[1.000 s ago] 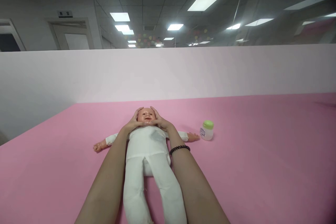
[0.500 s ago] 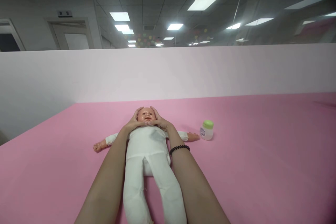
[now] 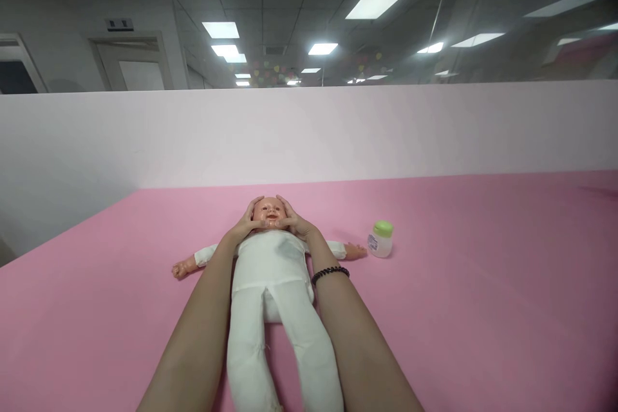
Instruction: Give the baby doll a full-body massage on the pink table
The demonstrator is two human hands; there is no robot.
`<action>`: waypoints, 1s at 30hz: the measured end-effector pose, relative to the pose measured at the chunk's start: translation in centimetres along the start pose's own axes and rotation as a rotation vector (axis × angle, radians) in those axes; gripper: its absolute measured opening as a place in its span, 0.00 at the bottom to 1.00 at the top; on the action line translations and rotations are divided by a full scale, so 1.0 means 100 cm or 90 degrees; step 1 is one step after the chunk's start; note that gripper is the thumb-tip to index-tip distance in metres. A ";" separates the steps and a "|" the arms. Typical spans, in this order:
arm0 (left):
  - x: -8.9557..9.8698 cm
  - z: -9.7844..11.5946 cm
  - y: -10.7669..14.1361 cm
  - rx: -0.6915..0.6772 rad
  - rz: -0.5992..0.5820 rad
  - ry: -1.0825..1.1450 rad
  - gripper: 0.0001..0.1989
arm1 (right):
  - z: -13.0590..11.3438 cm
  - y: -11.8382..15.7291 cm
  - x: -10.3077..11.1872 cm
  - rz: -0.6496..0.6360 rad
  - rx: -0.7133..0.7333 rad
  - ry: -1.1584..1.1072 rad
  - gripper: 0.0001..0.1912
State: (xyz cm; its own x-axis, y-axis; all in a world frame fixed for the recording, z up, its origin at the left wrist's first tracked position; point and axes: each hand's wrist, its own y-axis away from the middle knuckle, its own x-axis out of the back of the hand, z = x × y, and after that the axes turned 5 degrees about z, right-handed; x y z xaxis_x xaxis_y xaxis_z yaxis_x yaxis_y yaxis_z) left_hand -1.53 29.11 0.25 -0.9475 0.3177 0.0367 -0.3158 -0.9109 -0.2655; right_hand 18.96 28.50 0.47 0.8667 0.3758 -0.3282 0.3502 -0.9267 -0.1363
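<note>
Mostly, the head of a soft-bodied baby doll (image 3: 270, 264) is hidden by two bare hands, so that only the middle of its smiling vinyl face shows. Its sides are cupped by the curved fingers of the left hand (image 3: 246, 223) and the right hand (image 3: 294, 224), which are closed around the head with the fingers spread, not clenched into fists. The doll's feet are cut off by the lower edge of the view, and its sides are partly overlapped by the forearms. It is laid on its back, dressed in a white cloth suit, with its arms stretched outward, on a flat pink table (image 3: 458, 309). A black beaded bracelet (image 3: 330, 274) is worn on the right wrist. Just beyond the doll's outstretched hand stands a small white plastic bottle with a green cap (image 3: 382, 239), not touching it; its label is too small to read.
</note>
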 end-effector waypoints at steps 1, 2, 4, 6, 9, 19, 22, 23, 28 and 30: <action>0.000 0.000 0.000 -0.001 0.000 0.002 0.47 | 0.001 -0.001 0.000 0.001 0.002 -0.002 0.62; -0.001 0.000 0.000 -0.001 0.001 0.004 0.48 | 0.001 -0.001 0.000 0.003 0.006 -0.004 0.61; -0.002 0.001 0.001 0.002 0.001 0.009 0.48 | 0.002 -0.001 0.001 0.005 0.014 -0.008 0.61; -0.003 0.005 0.004 0.003 -0.001 0.011 0.47 | 0.002 0.000 0.001 0.006 0.017 -0.010 0.61; -0.003 0.011 0.008 -0.005 -0.015 0.010 0.45 | 0.001 0.001 0.001 0.007 0.013 -0.006 0.62; -0.005 0.004 0.003 -0.025 0.020 0.018 0.46 | -0.010 0.010 -0.018 0.239 0.227 0.232 0.26; -0.004 0.005 0.003 -0.006 0.016 0.035 0.46 | -0.030 0.053 0.009 0.342 0.453 0.673 0.19; -0.004 0.006 0.004 0.001 0.011 0.043 0.46 | -0.037 0.071 0.023 0.352 0.509 0.818 0.19; -0.006 0.009 0.009 0.023 0.026 0.054 0.46 | -0.057 0.150 0.103 0.598 0.470 1.083 0.21; -0.009 0.009 0.008 0.037 0.040 0.052 0.48 | -0.061 0.162 0.126 0.647 0.315 0.975 0.24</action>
State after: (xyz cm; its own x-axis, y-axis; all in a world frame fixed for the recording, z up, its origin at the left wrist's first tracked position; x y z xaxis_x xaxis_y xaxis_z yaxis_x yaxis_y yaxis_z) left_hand -0.98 27.83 0.91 -0.9589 0.2779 -0.0575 -0.2606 -0.9425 -0.2091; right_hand 37.68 18.24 -0.15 0.2725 -0.8158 0.5101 -0.3007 -0.5759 -0.7602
